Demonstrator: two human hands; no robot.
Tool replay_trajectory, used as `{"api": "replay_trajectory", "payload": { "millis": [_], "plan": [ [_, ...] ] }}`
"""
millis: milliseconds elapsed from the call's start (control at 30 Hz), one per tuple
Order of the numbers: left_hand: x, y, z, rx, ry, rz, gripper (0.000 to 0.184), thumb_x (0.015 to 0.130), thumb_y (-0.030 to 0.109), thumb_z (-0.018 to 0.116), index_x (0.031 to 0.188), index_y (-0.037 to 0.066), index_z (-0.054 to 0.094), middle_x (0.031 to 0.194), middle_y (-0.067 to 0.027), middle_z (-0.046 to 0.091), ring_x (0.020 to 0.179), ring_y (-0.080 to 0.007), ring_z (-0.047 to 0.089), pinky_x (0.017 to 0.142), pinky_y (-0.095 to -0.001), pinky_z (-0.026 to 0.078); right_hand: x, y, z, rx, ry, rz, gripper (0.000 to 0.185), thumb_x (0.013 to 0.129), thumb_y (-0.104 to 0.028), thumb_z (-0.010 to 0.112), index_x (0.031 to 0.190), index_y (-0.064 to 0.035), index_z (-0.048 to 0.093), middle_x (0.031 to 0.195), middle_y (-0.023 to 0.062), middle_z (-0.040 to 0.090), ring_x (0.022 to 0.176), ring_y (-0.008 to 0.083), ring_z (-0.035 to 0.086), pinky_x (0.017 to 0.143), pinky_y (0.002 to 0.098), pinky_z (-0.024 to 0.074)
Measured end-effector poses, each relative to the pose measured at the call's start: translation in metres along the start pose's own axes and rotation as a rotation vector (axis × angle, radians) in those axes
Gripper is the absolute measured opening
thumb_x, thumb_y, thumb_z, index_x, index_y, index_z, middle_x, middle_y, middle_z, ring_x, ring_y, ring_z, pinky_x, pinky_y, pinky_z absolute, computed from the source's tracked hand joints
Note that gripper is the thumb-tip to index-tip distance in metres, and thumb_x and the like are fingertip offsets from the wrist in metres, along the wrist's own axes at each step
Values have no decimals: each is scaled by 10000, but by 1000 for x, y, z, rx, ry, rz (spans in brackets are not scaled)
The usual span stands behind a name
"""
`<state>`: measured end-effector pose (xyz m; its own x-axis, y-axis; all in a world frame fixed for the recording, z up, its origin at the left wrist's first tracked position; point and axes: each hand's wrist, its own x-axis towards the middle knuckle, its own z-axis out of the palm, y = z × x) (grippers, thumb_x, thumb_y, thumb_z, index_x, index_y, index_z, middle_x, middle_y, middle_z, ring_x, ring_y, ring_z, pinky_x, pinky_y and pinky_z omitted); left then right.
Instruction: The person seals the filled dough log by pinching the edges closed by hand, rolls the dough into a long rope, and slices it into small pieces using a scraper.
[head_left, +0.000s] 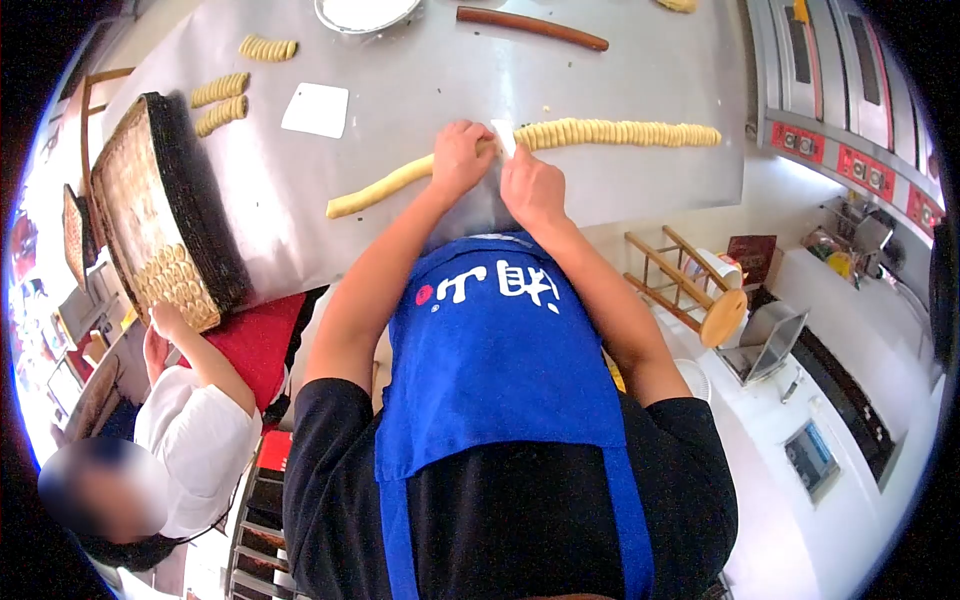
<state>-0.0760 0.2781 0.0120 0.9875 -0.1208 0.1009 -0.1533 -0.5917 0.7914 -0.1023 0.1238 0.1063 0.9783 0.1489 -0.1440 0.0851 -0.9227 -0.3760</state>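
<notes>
A long yellow dough roll lies across the metal table, its left part [385, 189] smooth and its right part [620, 133] cut into many thin slices that stay in a row. My left hand [463, 158] is closed over the smooth part, close to the cut, with its fingertips partly hidden. My right hand [534, 187] grips a white flat-bladed cutter [504, 136], seen nearly edge-on, where the smooth and sliced parts meet. Whether the blade is in the dough I cannot tell.
Short sliced dough pieces [220, 89] and a white flat card [315, 110] lie left on the table [420, 90]. A brown rolling pin [532, 28] and a bowl [366, 14] are farther back. A co-worker's hands [166, 325] are at a tray [130, 200] of small dough pieces.
</notes>
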Motion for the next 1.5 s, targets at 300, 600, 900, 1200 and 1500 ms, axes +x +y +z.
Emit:
{"api": "replay_trajectory", "payload": {
  "millis": [300,600,900,1200,1500],
  "plan": [
    [2,6,-5,16,-62,-59,160,844,185,779,952,82,721,975,-145,695,947,-390,642,838,-508,504,19,-4,14,4,-86,-49,171,958,-164,600,961,6,612,730,253,706,688,451,713,622,559,556],
    [-6,-1,-3,-18,62,-15,191,796,145,795,950,77,706,1005,-140,699,986,-374,629,873,-503,499,5,11,13,65,9,0,183,1023,-183,550,1032,-5,594,713,235,705,643,457,699,586,556,547],
    [-7,7,-10,55,-28,-53,219,794,115,784,999,83,714,1014,-141,689,1003,-394,614,891,-505,495,20,-5,4,-15,-198,-86,157,963,-123,583,1054,3,605,765,233,734,721,426,739,644,544,569],
    [-15,4,-12,-57,85,-46,185,805,169,790,963,99,726,1006,-118,702,996,-368,615,888,-487,483,11,7,10,51,-108,5,214,1014,-187,547,1101,3,597,819,246,742,751,446,737,678,565,571],
    [-22,2,-19,94,0,-84,209,804,185,803,986,101,746,1029,-110,717,1003,-354,612,903,-481,478,22,-19,9,-7,-249,-35,188,975,-149,572,1066,10,615,809,258,740,760,434,749,680,552,579]
  ]
}}
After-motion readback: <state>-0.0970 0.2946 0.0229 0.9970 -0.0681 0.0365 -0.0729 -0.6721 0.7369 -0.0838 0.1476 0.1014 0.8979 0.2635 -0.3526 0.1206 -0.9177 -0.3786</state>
